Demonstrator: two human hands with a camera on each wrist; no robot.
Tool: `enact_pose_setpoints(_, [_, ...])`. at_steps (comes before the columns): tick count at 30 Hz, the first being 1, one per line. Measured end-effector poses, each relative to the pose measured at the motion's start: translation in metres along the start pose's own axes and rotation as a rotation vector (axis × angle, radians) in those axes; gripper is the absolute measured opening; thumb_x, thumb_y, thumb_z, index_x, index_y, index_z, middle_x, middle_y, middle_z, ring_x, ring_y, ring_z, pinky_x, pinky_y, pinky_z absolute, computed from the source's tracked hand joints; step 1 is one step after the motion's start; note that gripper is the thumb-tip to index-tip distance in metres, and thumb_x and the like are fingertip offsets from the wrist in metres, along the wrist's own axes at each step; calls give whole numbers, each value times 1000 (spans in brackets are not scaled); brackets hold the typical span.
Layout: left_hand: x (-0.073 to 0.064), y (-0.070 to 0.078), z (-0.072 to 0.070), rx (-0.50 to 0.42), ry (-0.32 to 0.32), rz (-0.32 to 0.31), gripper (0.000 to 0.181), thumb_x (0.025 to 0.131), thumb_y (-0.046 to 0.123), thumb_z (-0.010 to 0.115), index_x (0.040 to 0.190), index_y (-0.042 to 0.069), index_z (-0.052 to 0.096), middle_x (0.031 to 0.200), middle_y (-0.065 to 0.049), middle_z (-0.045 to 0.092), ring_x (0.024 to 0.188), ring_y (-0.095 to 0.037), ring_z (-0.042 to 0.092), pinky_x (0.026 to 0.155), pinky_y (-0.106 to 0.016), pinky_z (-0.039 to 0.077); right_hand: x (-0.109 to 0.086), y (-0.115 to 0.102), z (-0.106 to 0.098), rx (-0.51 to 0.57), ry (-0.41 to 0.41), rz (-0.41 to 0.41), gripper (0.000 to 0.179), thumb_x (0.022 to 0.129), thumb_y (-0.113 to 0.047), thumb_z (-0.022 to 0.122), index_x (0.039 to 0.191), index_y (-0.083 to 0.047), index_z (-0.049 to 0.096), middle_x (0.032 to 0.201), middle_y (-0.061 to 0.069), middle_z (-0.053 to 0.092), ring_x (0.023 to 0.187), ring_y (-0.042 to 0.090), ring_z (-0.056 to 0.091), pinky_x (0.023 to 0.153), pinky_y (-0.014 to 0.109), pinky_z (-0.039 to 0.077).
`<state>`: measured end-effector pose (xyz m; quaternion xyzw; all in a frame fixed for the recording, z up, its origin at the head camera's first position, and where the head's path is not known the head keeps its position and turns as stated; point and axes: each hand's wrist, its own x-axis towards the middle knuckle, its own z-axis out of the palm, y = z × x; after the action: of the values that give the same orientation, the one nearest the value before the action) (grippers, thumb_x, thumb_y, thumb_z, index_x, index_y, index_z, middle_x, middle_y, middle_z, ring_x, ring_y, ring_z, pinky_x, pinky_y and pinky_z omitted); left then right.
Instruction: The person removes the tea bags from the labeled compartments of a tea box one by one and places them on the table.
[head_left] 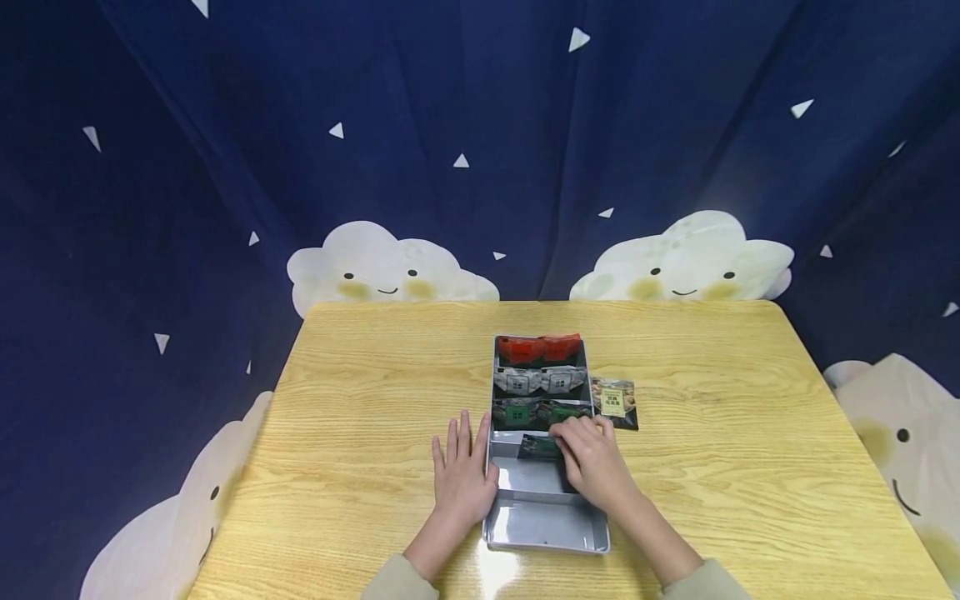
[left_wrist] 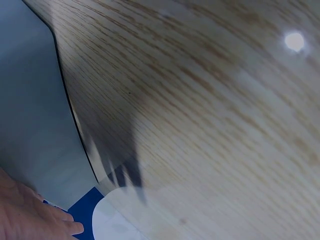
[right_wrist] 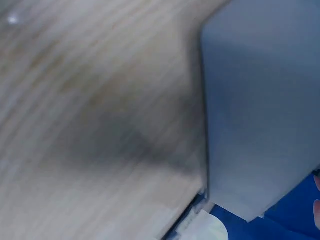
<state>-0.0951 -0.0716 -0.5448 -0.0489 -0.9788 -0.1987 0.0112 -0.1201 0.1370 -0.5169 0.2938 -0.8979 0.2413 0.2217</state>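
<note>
A long grey organizer box (head_left: 546, 533) with crosswise compartments stands on the table. Red packets (head_left: 538, 348) fill its far row, silver-grey packets (head_left: 517, 382) come behind them, and green packets (head_left: 516, 413) fill the third row. My right hand (head_left: 596, 462) reaches over the box's right wall and pinches a dark green packet (head_left: 537, 447) by its right end, in the compartment just nearer than the green row. My left hand (head_left: 462, 479) rests along the left wall with its fingers straight. The left wrist view shows its fingers (left_wrist: 37, 215) beside the box's grey side.
A flat packet (head_left: 614, 403) with a yellow label lies on the wooden table (head_left: 360, 417), against the right side of the box. Behind the table's far edge hangs a dark blue curtain (head_left: 450, 100) with clouds and white triangles.
</note>
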Motion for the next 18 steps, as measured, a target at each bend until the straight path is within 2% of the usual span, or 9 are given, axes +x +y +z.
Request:
enact_pose_setpoints(7, [0,-1,1,6,-7,0,67,84,26,46,147,22,22,151,-15,17,137,-36,14,106,-57,5,12,-1,-16,53,91,-6,11,81,-5,53,87,-11,60,82,-2,58,78,17,54,79,44,32])
enact_pose_setpoints(12, [0,-1,1,10,-9,-2,67,84,26,46,147,22,22,151,-15,16,137,-35,13,106,-57,5,20,1,-33,83,148,36,10,80,-4,53,86,-10,59,81,0,58,78,18,52,79,44,30])
enact_pose_setpoints(18, [0,-1,1,22,-6,-3,67,84,26,46,146,21,23,151,-15,16,137,-35,14,106,-58,8,27,14,-52,84,255,59,14,76,2,52,84,-3,61,80,5,59,77,23,51,78,46,29])
